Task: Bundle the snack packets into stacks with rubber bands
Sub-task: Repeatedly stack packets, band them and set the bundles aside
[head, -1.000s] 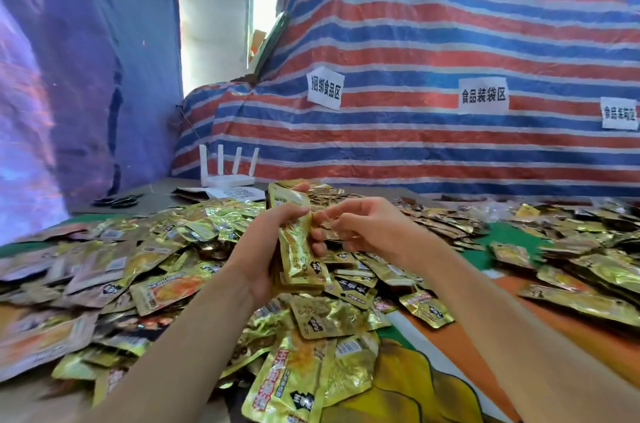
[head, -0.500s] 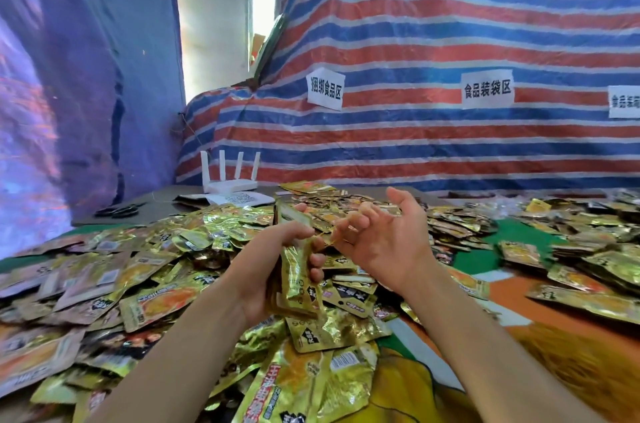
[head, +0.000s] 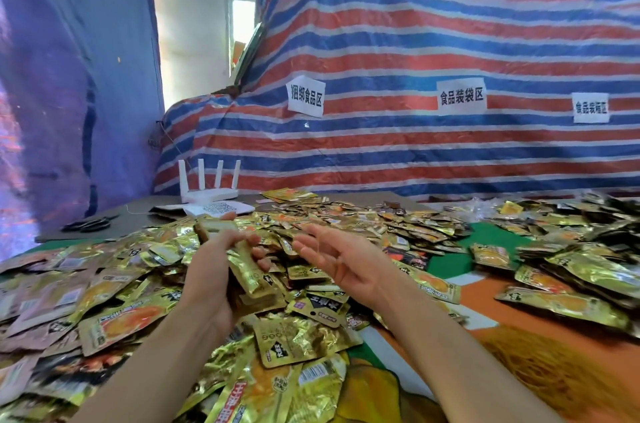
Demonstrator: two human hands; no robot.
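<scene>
Left hand (head: 211, 278) gripped stack (head: 251, 275), long axis running near to far, above loose packets (head: 301, 339); right hand (head: 341, 258), fingers spread and empty, hovered just right of it.

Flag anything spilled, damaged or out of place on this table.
Nothing stands out. The loose packets sprawl over the table, but as unsorted supply, none visibly torn. The left hand grips a stack; the right hand is open and empty. A router and scissors sit at the far left, beyond the heap.
</scene>
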